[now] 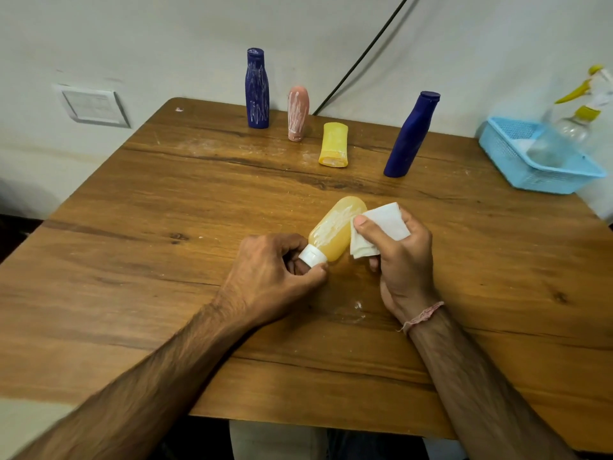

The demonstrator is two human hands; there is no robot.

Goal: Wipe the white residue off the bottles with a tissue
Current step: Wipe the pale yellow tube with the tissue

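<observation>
ahead, streaked pink bottle (298,113); blue basket (534,184) maybe holding sprayer (571,128).

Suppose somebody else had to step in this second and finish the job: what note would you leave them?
Left hand grips the orange bottle by its white cap, tilted. Right hand holds a folded tissue against its side. The blue bottle on the right looks clean. Left to wipe: streaks on the orange bottle, the far blue bottle, the pink bottle; the yellow bottle seems smeared near its base.
</observation>
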